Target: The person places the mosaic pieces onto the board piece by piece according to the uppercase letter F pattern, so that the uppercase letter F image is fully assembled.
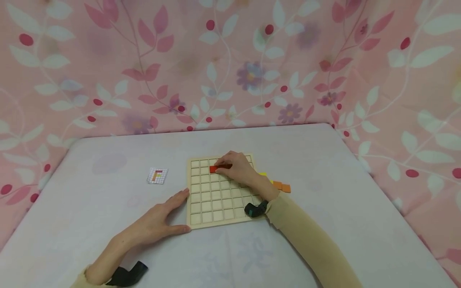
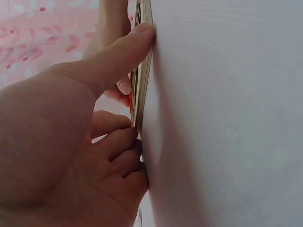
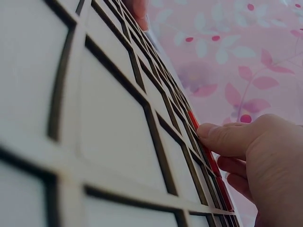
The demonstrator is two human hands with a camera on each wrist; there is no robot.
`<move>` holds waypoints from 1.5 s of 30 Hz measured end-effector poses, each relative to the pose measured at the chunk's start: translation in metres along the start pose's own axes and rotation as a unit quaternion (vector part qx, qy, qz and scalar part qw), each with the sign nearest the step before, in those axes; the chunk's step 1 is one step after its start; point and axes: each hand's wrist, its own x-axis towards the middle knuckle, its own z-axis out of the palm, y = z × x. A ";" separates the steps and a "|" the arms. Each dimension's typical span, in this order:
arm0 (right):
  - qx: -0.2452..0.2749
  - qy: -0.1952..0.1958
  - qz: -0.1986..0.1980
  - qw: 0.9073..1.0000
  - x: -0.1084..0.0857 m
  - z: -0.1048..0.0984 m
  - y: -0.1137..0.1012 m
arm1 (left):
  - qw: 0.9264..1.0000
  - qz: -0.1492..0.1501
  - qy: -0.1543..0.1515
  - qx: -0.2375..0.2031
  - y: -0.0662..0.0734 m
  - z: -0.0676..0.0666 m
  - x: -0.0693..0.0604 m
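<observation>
A square wooden grid board (image 1: 216, 205) lies flat on the table. On its far rows sits a red piece (image 1: 212, 169), a strip that my right hand (image 1: 238, 167) pinches between thumb and fingers; part of it is hidden under the hand. In the right wrist view the red piece (image 3: 213, 165) runs along the grid cells, with my thumb on its edge. My left hand (image 1: 153, 222) rests against the board's left edge, thumb near the front corner and fingers further up. The left wrist view shows that thumb (image 2: 142, 35) touching the board's side.
A small card (image 1: 157, 176) with a coloured grid pattern lies left of the board. Orange pieces (image 1: 286, 188) and a yellow piece (image 1: 263, 174) lie at its right, partly behind my right wrist. A pink floral cloth (image 1: 223, 72) hangs behind the white table (image 1: 108, 168).
</observation>
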 end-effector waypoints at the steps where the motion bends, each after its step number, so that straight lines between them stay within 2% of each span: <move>1: 0.000 0.000 0.002 1.000 -0.001 0.000 0.000 | 1.000 0.001 0.001 -0.001 0.000 0.000 0.000; 6: -0.001 -0.018 0.012 1.000 -0.001 -0.002 0.000 | 1.000 -0.001 -0.002 -0.003 0.000 0.003 0.000; 8: 0.019 -0.014 0.025 0.999 0.000 -0.008 -0.001 | 1.000 0.000 -0.001 -0.003 -0.001 0.003 0.000; 13: 0.078 0.019 0.057 0.995 -0.001 -0.042 -0.007 | 1.000 -0.004 0.002 -0.010 0.000 0.005 0.002; 16: 0.075 0.016 0.063 0.995 -0.014 -0.064 -0.004 | 1.000 -0.007 -0.002 -0.012 0.001 0.007 0.001; 22: 0.051 0.001 0.068 0.996 -0.052 -0.093 0.022 | 1.000 -0.008 0.001 -0.006 0.001 0.008 0.000; 26: 0.041 0.008 0.104 0.994 -0.077 -0.107 0.038 | 1.000 -0.003 0.001 -0.004 0.001 0.007 -0.001; 30: 0.027 0.007 0.137 0.990 -0.095 -0.116 0.051 | 1.000 0.000 0.001 0.001 0.001 0.004 -0.002; 35: 0.037 0.020 0.157 0.987 -0.110 -0.123 0.061 | 1.000 0.003 -0.001 0.005 0.001 0.001 -0.002; 45: 0.033 -0.005 0.168 0.985 -0.114 -0.131 0.066 | 1.000 0.001 -0.003 0.007 0.001 0.000 0.000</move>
